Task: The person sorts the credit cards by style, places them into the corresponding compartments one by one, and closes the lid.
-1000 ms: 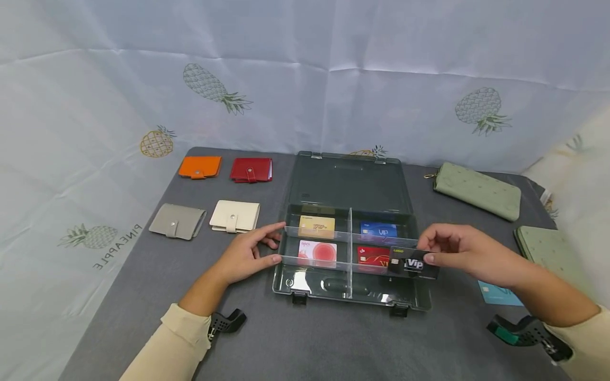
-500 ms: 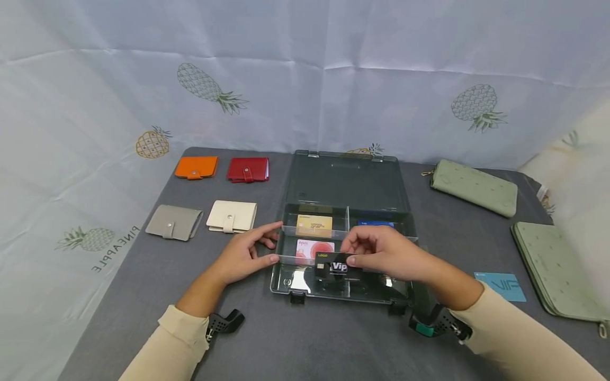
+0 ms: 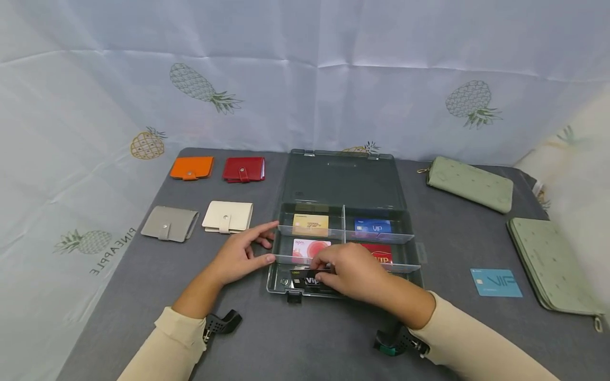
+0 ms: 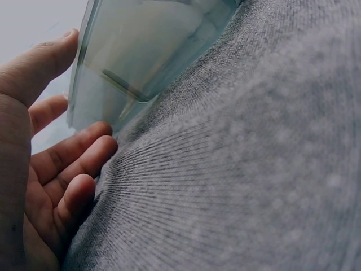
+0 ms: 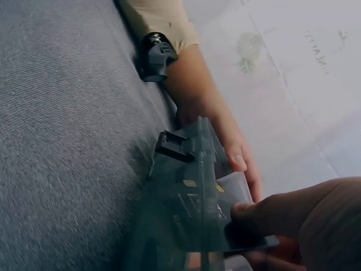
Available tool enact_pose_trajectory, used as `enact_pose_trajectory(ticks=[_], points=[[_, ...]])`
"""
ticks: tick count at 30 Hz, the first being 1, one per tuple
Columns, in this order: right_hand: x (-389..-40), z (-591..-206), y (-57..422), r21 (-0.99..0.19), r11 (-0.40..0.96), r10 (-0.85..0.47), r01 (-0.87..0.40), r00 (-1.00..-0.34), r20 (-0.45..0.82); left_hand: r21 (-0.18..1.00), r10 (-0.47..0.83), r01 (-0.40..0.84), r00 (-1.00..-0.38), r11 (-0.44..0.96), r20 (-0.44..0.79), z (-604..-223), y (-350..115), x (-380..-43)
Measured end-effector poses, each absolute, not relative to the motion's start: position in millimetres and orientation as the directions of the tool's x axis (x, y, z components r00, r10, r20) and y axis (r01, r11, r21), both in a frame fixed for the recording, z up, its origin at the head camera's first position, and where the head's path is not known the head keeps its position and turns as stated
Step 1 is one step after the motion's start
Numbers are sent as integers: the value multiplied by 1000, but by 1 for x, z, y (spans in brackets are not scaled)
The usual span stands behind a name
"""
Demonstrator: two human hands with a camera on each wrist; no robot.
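A dark see-through divider box lies with its lid folded back. My left hand rests against its left edge, fingers loosely spread; in the left wrist view the thumb touches the box wall. My right hand pinches a black VIP card, lowered into the front left compartment. The right wrist view shows the thumb on this card behind the front wall. Farther back are a gold card, a pink and white card, a blue VIP card and a partly hidden red card.
To the left lie an orange wallet, a red one, a grey one and a cream one. On the right are two green zip wallets, one far, one near, and a light blue VIP card.
My right hand has carried the black card leftward from the box's right side and down into the front left compartment. My left hand has stayed at the box's left edge.
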State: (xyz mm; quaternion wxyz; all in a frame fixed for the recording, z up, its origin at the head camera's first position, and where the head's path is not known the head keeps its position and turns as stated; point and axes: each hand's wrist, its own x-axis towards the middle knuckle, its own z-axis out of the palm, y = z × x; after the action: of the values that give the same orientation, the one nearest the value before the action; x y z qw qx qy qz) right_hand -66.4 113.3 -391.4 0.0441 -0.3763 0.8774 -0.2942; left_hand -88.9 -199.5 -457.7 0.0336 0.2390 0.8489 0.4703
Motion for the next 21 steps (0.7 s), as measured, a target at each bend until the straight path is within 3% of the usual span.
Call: enact_pose_trajectory(ticks=[7,12,21], points=[[-61,-393,119,-412,545,-731,-730,-654,193,806,441,389,-879,446,181,-458,-201,-90],[-60,-396,138,-500,459,-709,-734,-642,291,807,442,387,-879,445,178,-458,-201,-89],[-56,-392,179,-631,392,-606,-670,-704,371,806,448,400,-873,437,190,-460,-201,-91]])
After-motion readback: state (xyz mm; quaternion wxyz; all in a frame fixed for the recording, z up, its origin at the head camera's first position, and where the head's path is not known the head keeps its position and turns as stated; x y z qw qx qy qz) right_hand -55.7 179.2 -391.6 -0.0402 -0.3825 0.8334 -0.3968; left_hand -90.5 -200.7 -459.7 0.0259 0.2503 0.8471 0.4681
